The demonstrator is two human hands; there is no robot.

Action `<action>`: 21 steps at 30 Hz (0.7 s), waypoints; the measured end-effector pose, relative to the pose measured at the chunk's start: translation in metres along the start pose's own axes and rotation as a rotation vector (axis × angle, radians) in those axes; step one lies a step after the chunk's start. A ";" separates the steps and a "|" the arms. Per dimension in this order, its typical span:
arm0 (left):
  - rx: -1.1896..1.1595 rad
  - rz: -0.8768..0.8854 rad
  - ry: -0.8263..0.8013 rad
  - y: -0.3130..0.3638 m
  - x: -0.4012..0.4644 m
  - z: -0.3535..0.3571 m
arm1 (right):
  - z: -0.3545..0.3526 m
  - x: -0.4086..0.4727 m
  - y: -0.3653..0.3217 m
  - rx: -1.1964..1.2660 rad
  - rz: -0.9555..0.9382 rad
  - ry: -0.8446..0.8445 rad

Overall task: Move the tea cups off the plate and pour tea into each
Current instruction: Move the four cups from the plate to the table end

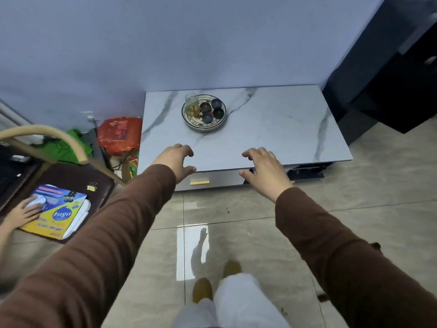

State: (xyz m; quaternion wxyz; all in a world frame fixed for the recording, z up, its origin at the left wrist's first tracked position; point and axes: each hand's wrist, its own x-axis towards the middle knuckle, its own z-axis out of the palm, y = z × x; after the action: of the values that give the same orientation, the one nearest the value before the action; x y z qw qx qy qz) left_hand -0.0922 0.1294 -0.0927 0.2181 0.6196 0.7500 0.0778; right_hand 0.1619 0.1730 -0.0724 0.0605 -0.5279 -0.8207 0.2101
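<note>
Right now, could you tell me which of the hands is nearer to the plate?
Left. The left hand is just short of the plate, slightly to its left; the right hand is short and farther right.

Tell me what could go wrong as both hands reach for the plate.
The four dark round tea cups sit packed together on the patterned plate, so lifting one may knock its neighbours. The clear glass pitcher of tea stands on the plate's left rim, and the left hand could tip it.

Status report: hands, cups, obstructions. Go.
Left hand and right hand open, empty, over table edge. Four dark cups on plate beside glass pitcher. Path clear.
</note>
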 end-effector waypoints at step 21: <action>-0.058 -0.152 -0.002 -0.037 0.270 0.025 | 0.030 0.289 0.066 0.077 0.033 -0.136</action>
State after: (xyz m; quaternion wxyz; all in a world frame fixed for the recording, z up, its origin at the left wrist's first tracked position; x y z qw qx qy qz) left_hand -0.1511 0.3774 -0.1919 0.2420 0.5546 0.7920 0.0819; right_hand 0.0821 0.4460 -0.1621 0.0216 -0.5231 -0.8055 0.2777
